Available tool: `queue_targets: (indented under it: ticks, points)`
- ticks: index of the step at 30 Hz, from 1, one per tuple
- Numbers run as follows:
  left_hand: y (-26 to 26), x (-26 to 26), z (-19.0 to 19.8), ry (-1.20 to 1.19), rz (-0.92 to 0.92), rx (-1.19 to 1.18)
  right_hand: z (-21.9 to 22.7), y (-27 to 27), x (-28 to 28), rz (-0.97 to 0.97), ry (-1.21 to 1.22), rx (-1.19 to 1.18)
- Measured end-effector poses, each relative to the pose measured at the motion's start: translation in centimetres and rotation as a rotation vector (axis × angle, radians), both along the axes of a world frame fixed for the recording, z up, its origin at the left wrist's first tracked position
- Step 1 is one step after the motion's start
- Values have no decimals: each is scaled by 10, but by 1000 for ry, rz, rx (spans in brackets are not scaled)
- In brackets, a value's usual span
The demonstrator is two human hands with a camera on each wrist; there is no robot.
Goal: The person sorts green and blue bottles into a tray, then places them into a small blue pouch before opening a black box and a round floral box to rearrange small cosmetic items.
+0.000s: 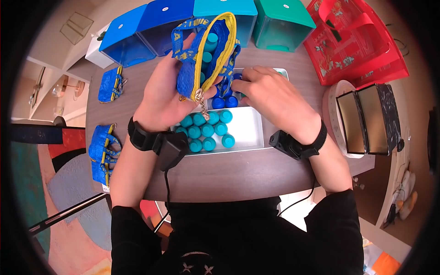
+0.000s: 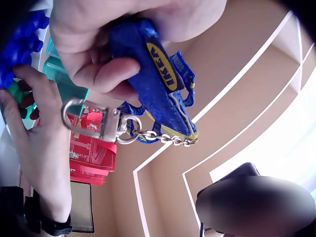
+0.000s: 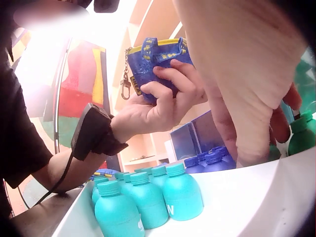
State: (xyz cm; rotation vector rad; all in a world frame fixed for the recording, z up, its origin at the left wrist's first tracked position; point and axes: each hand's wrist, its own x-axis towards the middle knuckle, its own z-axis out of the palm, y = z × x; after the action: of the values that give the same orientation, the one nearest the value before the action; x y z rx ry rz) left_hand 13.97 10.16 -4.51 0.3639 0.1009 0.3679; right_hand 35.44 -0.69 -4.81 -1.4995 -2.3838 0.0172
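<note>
- A brown worktop carries a white tray.
- Above the tray, the blue bag gapes around teal bottles.
- The left hand is clamped on the bag.
- The right hand reaches into the tray, fingers curled at green bottles; I cannot tell whether they pinch one.
- Lidded boxes stand behind.

Bottles in tray and pouch, bins behind

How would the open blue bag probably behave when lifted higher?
The blue bag looks soft, so its wrinkled sides would probably flex. The turquoise bottles inside may shift or spill if it tilts, as its mouth gapes. Its hanging metal chain would likely swing.
</note>
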Motion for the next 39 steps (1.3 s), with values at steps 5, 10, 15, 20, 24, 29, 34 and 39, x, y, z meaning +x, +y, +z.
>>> queue_targets:
  ticks: [5, 10, 15, 20, 24, 29, 34, 39]
  points:
    - [-2, 1, 2, 132, 154, 71, 2, 2, -2, -78, -57, -22]
    - [0, -1, 2, 120, 157, 25, -5, 3, -2, -96, -67, -1]
    - [-3, -1, 6, 192, 178, 47, -4, 4, -3, -91, -56, -29]
    - [1, -2, 0, 69, 98, 24, -5, 2, -2, -49, -17, 47]
    - [-2, 0, 2, 209, 211, 69, -3, 0, -1, -62, -54, -21]
    - [4, -2, -5, -28, 36, 1, -5, 2, 0, -30, -61, 82]
    - [-1, -1, 2, 117, 143, 10, -2, 2, -2, -47, -12, 48]
    - [6, -5, -5, -22, 29, 67, -4, 2, -4, -61, 60, 36]
